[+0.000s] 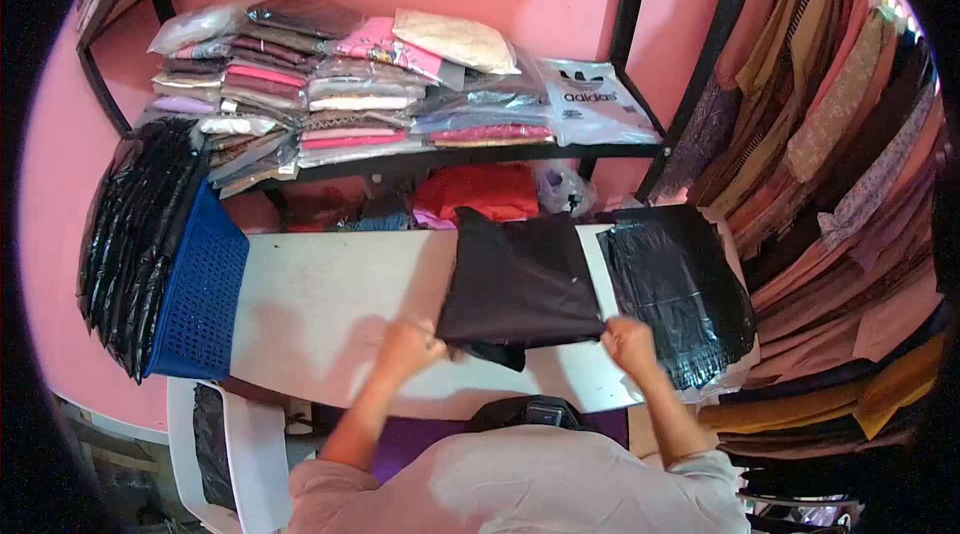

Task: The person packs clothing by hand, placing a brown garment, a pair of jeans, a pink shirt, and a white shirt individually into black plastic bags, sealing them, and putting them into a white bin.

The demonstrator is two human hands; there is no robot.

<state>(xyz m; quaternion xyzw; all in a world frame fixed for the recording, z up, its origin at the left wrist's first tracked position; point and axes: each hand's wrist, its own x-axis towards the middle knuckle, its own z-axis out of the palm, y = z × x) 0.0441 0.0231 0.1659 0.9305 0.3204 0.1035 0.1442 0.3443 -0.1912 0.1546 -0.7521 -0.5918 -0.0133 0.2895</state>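
Observation:
A piece of black cloth (pixel 520 279), which looks like a folded garment, is held out over the white table (pixel 320 284). My left hand (pixel 412 346) is closed on its near left corner. The near right corner is pinched in my right hand (pixel 628 344). A small flap of the cloth hangs below its near edge. Just right of the cloth lies a stack of flat black plastic bags (pixel 672 284), close to my right hand. What lies under the cloth is hidden.
At the left stands a blue plastic basket (pixel 205 284) with many black plastic packages (pixel 145 244). A shelf behind bears stacks of bagged clothes (pixel 350 94) and a white printed bag (pixel 595 104). Hanging garments (pixel 830 154) crowd the right. A white chair (pixel 255 454) stands at lower left.

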